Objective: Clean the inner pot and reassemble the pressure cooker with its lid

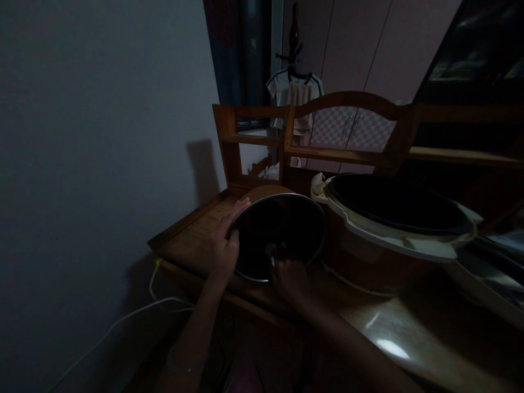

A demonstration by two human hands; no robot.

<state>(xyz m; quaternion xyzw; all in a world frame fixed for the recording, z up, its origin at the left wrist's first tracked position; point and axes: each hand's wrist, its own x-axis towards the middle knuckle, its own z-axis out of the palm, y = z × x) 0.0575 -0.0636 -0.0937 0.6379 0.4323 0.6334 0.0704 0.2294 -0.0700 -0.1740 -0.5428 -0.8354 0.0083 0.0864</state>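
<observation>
A round dark pot (pixel 282 232) with a thin shiny rim stands tilted towards me on the wooden desk. My left hand (pixel 224 248) is gripping its left rim, thumb on the inside and fingers along the outer wall. At the front rim, my right hand (pixel 291 279) reaches in with its fingers curled closed. A small whitish bit shows at these fingers, too dark to name. To the right of the pot sits a large cooker body (pixel 368 259) with a cream rim and a dark opening.
The wooden desk (pixel 380 327) has a raised shelf (pixel 339 155) along its back. A pale wall (pixel 102 136) borders it on the left, where a white cable (pixel 135 312) hangs. A flat tray-like object (pixel 491 284) lies at the far right. Clothes (pixel 297 93) hang behind.
</observation>
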